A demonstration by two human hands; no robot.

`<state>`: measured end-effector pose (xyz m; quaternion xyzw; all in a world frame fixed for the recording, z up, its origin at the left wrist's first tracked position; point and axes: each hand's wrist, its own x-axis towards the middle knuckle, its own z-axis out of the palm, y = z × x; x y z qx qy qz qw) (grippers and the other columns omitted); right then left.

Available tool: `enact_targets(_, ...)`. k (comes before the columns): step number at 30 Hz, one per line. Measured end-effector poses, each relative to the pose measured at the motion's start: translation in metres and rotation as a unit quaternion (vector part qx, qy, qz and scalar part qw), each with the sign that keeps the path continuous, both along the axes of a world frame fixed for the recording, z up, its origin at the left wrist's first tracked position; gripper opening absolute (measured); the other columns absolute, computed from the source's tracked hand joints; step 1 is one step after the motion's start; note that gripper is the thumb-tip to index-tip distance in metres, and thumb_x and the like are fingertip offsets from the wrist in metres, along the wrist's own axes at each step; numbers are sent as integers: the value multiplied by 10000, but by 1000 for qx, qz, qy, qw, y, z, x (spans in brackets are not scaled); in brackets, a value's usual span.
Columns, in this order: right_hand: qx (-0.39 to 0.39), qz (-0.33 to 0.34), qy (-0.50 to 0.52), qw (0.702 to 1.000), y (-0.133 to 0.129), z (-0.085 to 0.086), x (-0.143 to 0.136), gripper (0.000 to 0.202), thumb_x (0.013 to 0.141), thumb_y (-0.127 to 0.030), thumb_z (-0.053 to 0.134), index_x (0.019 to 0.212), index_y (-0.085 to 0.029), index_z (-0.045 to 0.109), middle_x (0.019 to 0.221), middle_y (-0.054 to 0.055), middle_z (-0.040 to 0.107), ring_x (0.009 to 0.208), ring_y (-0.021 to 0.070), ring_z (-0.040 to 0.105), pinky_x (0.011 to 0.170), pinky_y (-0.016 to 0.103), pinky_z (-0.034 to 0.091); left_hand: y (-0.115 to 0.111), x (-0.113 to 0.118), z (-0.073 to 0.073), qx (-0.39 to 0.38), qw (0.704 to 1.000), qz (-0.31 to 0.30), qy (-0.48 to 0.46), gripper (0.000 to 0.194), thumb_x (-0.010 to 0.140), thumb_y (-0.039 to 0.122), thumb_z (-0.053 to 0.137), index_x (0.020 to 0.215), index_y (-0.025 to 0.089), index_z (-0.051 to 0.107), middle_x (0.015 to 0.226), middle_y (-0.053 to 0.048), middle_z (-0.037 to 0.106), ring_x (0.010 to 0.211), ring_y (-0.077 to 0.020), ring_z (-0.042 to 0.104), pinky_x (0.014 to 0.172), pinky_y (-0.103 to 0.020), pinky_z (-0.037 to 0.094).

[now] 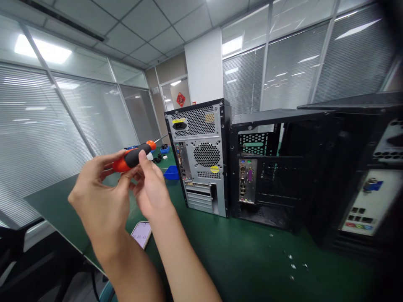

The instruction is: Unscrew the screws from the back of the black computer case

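A red-orange and black screwdriver (135, 157) is held in both hands, its thin shaft pointing right towards the upper left edge of a silver-backed computer case (207, 154). Whether its tip touches the case I cannot tell. My left hand (102, 195) grips the back of the handle between fingers and thumb. My right hand (151, 186) has its thumb on the handle nearer the shaft, with its other fingers partly hidden behind. The case stands upright, showing a power socket, a round fan grille and slot covers.
Two more black cases (283, 167) (362, 201) stand to the right on the green table (233, 251). Several small screws (293, 266) lie in front of them. A phone (141, 233) lies beneath my forearms; a blue tray (171, 173) and cables (158, 158) are behind.
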<state>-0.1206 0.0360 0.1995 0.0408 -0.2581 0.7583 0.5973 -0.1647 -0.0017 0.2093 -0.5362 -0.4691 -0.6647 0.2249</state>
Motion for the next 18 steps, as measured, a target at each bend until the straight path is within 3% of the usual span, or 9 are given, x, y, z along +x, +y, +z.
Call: enact_targets(18,17,-2,-20,1000,0,0,3,202,755,-362,658,845,-191,600,813,9,573,685,118,510,681,277,450,-2,-3,0,-7,999,-30,9,298,663,127,676,948,217,687,923,-16,693,860,-177,661,837,-360,543)
